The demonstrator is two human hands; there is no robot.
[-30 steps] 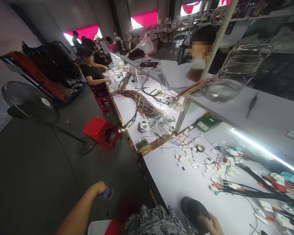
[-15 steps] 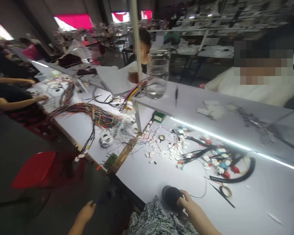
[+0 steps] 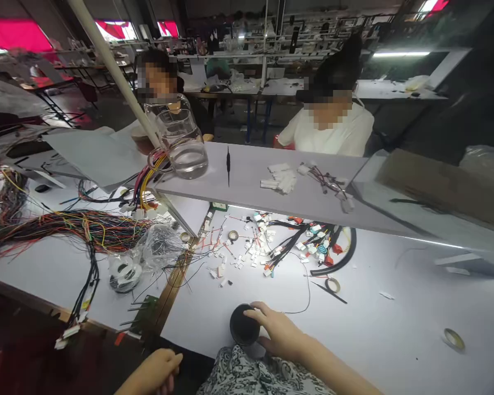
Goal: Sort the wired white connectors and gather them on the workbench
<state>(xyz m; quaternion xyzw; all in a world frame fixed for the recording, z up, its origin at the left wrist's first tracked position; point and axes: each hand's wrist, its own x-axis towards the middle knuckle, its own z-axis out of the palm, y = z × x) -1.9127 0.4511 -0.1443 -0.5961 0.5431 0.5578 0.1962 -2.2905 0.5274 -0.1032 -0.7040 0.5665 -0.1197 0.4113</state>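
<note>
Changes since the earlier frame: view swung rightward, the red stool gone from sight, a second seated person in a white top now facing across the raised shelf (image 3: 271, 189); the black round cup (image 3: 243, 325) sits nearer the middle of the near table edge. Right hand (image 3: 279, 333): fingers spread loosely, thumb and fingertips resting on the cup's rim and right side, not closed around it. Left hand (image 3: 154, 372): below the table edge, fingers curled inward, holding nothing visible. Cup position: on the white table (image 3: 395, 334), just before the patterned garment. Beyond it: scattered white connectors (image 3: 255, 253), black cable harness (image 3: 333, 258), tape roll (image 3: 332, 285).
</note>
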